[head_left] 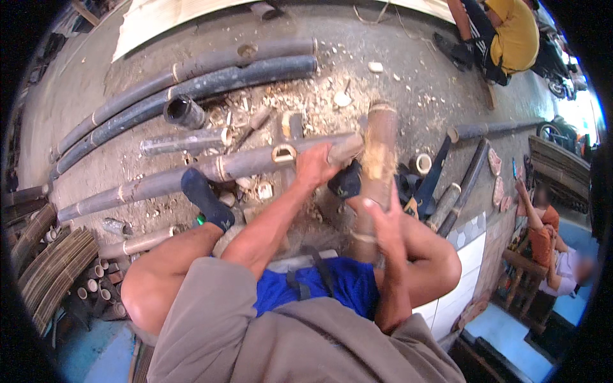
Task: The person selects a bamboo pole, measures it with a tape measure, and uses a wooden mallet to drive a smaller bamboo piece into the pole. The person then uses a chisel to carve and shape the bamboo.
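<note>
A long grey bamboo pole (252, 165) with a hole cut in its top lies across the floor in front of me. My left hand (314, 166) is closed round a short pale bamboo piece (345, 148) at the pole's right end; the hand hides how the two meet. Upright beside it stands a thick bamboo section (381, 127), its middle frayed to pale fibres. My right hand (385, 220) grips this section low down, thumb across its front. The frayed part is close to the tip of the pale piece.
Two long dark poles (249, 75) lie beyond, with short tubes (185, 112) and wood chips around. A handsaw (434, 167) leans to my right, near more bamboo. Bundled slats (54, 271) are at left. A person in yellow (516, 35) crouches far right; others sit lower right.
</note>
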Demonstrator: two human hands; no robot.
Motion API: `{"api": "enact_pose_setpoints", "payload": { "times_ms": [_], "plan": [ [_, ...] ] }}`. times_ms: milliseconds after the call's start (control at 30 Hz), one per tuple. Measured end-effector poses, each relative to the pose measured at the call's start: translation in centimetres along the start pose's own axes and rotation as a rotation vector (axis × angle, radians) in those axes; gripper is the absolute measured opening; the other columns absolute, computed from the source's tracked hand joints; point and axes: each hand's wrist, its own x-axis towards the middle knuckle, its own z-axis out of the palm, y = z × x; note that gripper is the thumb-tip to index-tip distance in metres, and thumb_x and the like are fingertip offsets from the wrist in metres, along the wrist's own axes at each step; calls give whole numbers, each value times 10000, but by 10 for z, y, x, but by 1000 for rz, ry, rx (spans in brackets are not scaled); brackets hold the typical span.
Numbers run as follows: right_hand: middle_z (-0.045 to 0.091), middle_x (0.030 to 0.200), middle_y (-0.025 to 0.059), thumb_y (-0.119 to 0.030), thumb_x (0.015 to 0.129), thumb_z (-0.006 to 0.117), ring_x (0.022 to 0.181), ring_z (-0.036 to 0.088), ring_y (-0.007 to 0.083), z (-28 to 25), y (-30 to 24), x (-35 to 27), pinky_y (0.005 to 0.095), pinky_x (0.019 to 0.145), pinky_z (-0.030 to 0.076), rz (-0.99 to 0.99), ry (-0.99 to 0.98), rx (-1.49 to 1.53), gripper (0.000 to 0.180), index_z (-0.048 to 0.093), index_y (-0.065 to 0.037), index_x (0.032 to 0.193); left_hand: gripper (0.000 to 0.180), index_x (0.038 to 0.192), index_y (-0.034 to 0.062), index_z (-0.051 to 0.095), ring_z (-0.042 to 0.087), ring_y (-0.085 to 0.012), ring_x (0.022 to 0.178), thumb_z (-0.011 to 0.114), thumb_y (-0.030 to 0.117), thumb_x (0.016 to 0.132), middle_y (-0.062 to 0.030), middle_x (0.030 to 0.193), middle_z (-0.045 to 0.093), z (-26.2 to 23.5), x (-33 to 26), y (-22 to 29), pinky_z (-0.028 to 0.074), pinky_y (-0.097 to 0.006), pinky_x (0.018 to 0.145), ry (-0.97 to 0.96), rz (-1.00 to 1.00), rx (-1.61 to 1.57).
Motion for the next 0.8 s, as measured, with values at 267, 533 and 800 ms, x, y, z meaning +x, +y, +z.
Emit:
{"api": "enact_pose_setpoints", "payload": {
  "times_ms": [267,533,800],
  "plan": [
    [632,1375,227,-252,956,723,1265,608,351,-35,7,32,388,1111,465,149,-455,-24,686,472,27,1531,380,1015,133,680,729,-392,938,795,435,815,-138,1010,745,2,-1,4,575,-510,783,-7,23,-10],
    [636,1358,225,-242,931,708,1218,619,257,-2,-7,19,362,1032,501,2,184,154,856,308,9,1645,347,1025,130,682,718,-398,926,800,351,786,-138,1038,733,2,-8,-11,573,-504,792,24,37,38],
    [624,1338,214,-148,939,711,1036,708,267,21,2,4,379,912,589,-142,26,110,887,218,10,1658,265,1077,-30,674,595,-152,792,720,163,902,-14,900,663,-84,-11,0,506,-357,744,805,-267,-819]
  ]
}}
